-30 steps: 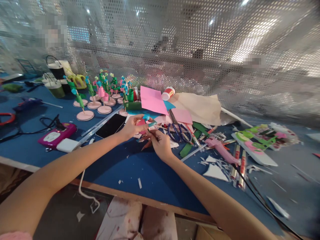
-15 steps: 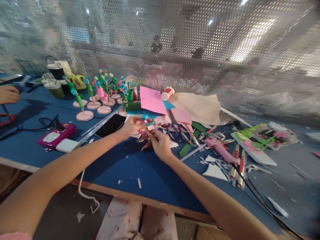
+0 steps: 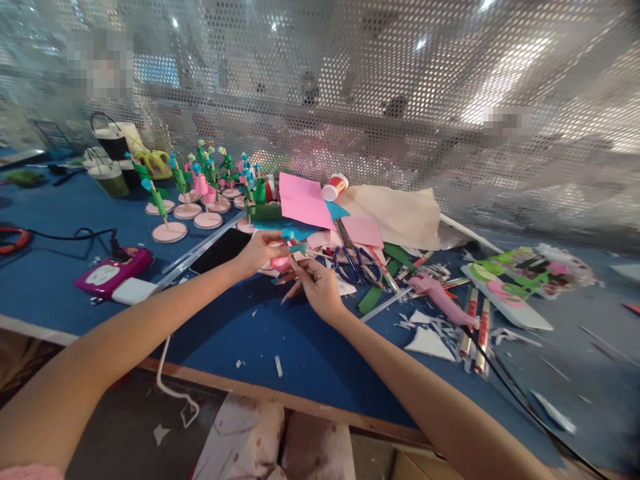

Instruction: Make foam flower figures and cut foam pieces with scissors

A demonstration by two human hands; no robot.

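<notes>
My left hand (image 3: pixel 261 250) is closed on a small paper flower piece (image 3: pixel 289 241) with blue petals and a pink part below. My right hand (image 3: pixel 317 285) meets it from the right, fingertips pinched on the same piece at its lower end. Both hands hover just above the blue table (image 3: pixel 280 333), in front of a black phone (image 3: pixel 223 251). Blue-handled scissors (image 3: pixel 356 263) lie just right of my right hand.
Several finished paper flowers on pink round bases (image 3: pixel 170 231) stand at the back left. Pink paper sheets (image 3: pixel 305 200), a pink glue gun (image 3: pixel 443 299), a magenta power strip (image 3: pixel 113 270), a red-capped tube (image 3: pixel 335 187) and paper scraps lie around. A perforated metal screen (image 3: pixel 400 100) backs the table.
Another person's hand showed at the far left half a second ago and is gone now. The black cable at left has shifted. My hands stay together on the flower piece.
</notes>
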